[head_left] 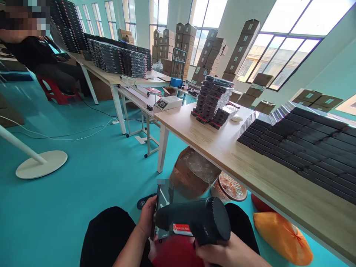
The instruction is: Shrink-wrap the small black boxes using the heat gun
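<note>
Left hand point(147, 222) is clamping the edge of a thin, film-slick box point(162, 207) over the lap while the right hand point(225, 252) is wrapping a chunky heat gun point(194, 218), so I'd be gripping the rigid edges.

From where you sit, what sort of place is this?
Most likely a packing workshop. Black boxes lie in rows on the long table, brown cartons are stacked by the windows, and the right hand aims a heat gun at a wrapped box in the left hand.

Bare forearms without sleeves, bare left hand point(147, 222), black trousers over both knees
</note>
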`<state>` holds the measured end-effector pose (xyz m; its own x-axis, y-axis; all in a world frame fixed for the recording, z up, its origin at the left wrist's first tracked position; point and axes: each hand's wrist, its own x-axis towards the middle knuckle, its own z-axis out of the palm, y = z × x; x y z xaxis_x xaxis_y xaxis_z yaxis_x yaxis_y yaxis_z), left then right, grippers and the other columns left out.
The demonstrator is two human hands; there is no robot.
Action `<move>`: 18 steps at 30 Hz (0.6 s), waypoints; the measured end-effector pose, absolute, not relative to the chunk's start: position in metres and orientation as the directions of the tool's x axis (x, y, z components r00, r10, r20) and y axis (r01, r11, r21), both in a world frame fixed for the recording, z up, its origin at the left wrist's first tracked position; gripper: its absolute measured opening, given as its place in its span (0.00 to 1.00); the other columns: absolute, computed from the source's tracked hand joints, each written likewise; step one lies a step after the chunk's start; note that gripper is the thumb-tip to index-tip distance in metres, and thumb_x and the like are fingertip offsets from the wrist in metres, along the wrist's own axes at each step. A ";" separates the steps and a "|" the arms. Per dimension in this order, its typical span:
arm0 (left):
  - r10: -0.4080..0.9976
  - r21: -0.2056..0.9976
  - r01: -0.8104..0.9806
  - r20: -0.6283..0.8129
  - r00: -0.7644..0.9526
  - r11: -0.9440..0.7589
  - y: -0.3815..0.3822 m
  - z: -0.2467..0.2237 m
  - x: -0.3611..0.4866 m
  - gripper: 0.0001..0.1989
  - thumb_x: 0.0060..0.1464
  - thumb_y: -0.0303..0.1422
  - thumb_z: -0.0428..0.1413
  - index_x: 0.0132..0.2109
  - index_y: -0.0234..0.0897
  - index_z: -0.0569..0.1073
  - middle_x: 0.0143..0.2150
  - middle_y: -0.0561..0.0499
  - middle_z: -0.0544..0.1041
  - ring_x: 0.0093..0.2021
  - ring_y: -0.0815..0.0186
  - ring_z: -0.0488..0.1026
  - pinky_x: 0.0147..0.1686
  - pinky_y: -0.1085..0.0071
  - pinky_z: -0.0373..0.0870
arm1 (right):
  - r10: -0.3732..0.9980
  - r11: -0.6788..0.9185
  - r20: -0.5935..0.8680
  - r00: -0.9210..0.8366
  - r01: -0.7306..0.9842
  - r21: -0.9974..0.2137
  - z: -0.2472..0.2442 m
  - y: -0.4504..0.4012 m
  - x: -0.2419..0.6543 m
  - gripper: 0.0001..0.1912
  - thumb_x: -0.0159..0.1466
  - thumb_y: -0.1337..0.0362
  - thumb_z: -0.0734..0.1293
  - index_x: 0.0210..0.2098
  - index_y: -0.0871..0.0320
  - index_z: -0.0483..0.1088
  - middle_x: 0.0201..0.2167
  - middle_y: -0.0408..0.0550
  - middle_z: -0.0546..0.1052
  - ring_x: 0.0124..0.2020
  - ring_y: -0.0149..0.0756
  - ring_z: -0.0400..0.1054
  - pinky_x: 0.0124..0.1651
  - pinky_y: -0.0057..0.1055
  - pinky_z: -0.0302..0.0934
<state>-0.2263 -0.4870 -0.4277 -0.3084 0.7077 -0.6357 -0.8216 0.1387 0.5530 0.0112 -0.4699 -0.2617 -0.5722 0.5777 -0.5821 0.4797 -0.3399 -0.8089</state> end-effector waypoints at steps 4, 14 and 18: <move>0.721 0.559 -0.827 -0.598 -0.351 0.061 -0.491 -0.425 -0.223 0.07 0.42 0.32 0.67 0.30 0.35 0.78 0.23 0.51 0.80 0.23 0.63 0.76 0.27 0.70 0.69 | 0.726 -0.402 -0.469 -0.503 0.243 -0.883 -0.277 -0.466 0.014 0.17 0.56 0.51 0.72 0.29 0.61 0.74 0.20 0.44 0.72 0.23 0.34 0.65 0.29 0.31 0.60; 0.775 0.549 -0.813 -0.593 -0.217 0.193 -0.489 -0.441 -0.220 0.09 0.47 0.37 0.65 0.29 0.35 0.78 0.22 0.50 0.79 0.21 0.62 0.74 0.24 0.69 0.68 | 0.778 -0.584 -0.501 -0.380 -0.142 -0.799 -0.286 -0.455 0.026 0.19 0.55 0.56 0.76 0.40 0.63 0.76 0.29 0.47 0.77 0.23 0.31 0.68 0.23 0.26 0.61; 0.811 0.539 -0.796 -0.575 -0.108 0.276 -0.488 -0.446 -0.219 0.12 0.48 0.40 0.64 0.29 0.34 0.79 0.22 0.46 0.79 0.22 0.59 0.76 0.26 0.67 0.70 | 0.778 -0.523 -0.467 -0.420 -0.021 -0.852 -0.279 -0.456 0.011 0.20 0.53 0.55 0.76 0.39 0.63 0.75 0.26 0.47 0.78 0.22 0.32 0.68 0.23 0.28 0.61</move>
